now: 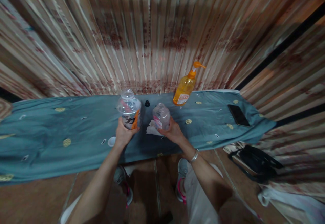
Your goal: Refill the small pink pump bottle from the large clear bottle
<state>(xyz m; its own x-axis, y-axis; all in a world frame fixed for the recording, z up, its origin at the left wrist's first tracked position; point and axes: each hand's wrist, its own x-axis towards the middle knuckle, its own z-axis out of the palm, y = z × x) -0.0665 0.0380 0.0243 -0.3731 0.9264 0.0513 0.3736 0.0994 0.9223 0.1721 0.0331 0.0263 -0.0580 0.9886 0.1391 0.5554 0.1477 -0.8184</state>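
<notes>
Clear big bottle (129, 109) upright in left hand (123, 135) | small bottle (161, 116) upright in right hand (173, 132)

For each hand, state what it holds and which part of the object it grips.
Left hand: large clear bottle, gripped round its lower body. Right hand: small clear bottle, gripped at its base.

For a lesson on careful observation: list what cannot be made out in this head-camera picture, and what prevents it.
- Larger bottle label: partly covered by the left hand, print too blurred to read.
- Smaller bottle contents: too blurred to tell.
- White cloth or paper: mostly hidden behind the right hand and that bottle.
- Orange pump bottle label: too small.
- Black bag: dark, details lost.
</notes>
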